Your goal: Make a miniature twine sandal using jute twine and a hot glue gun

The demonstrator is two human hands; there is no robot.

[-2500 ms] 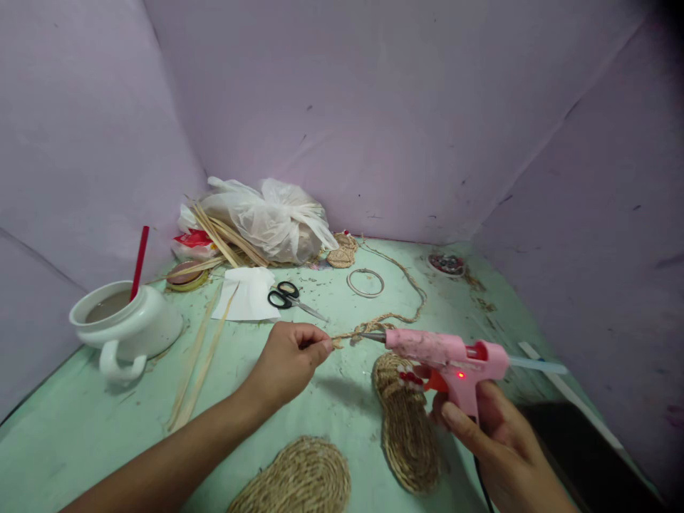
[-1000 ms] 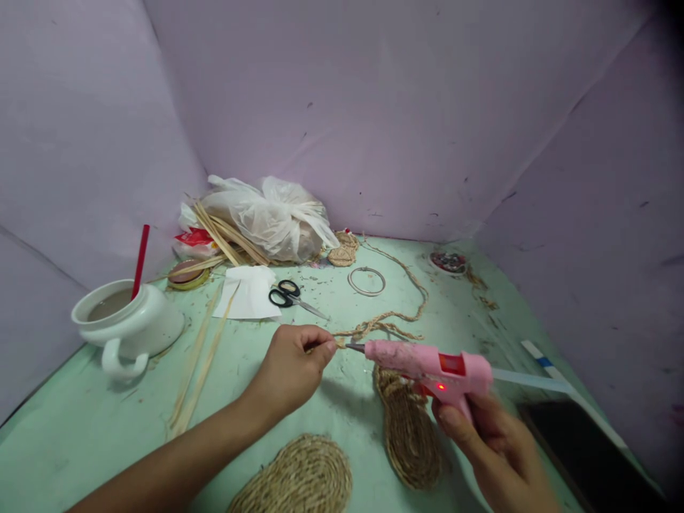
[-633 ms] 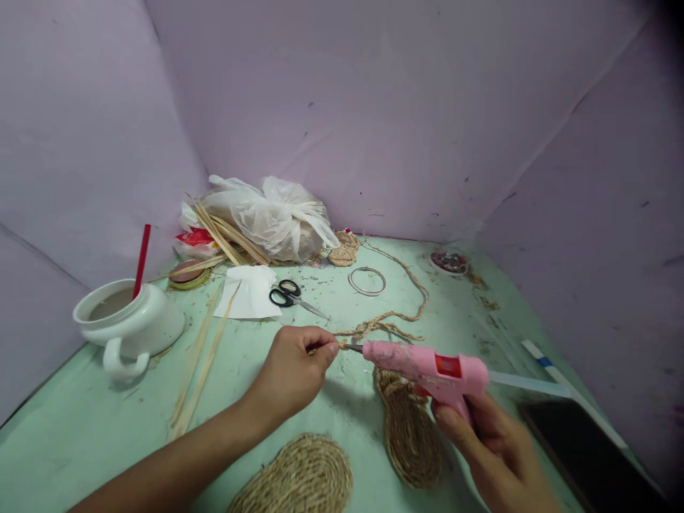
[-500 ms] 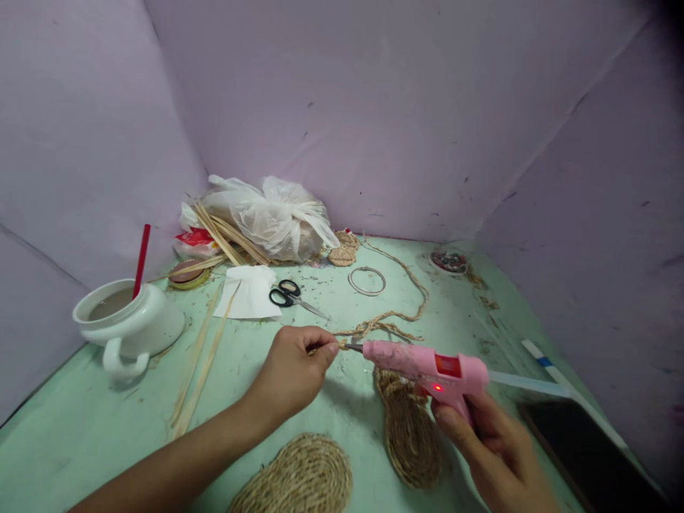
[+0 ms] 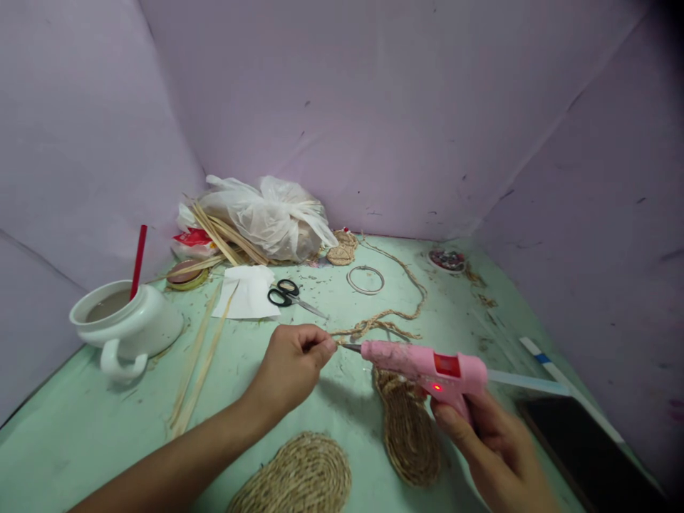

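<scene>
In my right hand (image 5: 489, 445) is a pink glue gun (image 5: 414, 361) with its red light on and a clear glue stick out of the back. Its metal nozzle points left and meets the fingertips of my left hand (image 5: 299, 360), which pinch the end of a braided straw cord (image 5: 392, 313). The cord trails back over the table. Below the gun lies a dark woven sole (image 5: 409, 434). A lighter woven oval piece (image 5: 302, 474) sits at the front edge of the view.
White pot (image 5: 128, 324) with a red stick on the left; straw strips, white paper (image 5: 246, 292), scissors (image 5: 293, 297) and a plastic bag (image 5: 272, 217) behind. Metal ring (image 5: 365, 280) in the middle; dark flat object (image 5: 588, 449) at the right.
Both hands and the glue gun hold nearly the same place. The whole view has shifted very slightly.
</scene>
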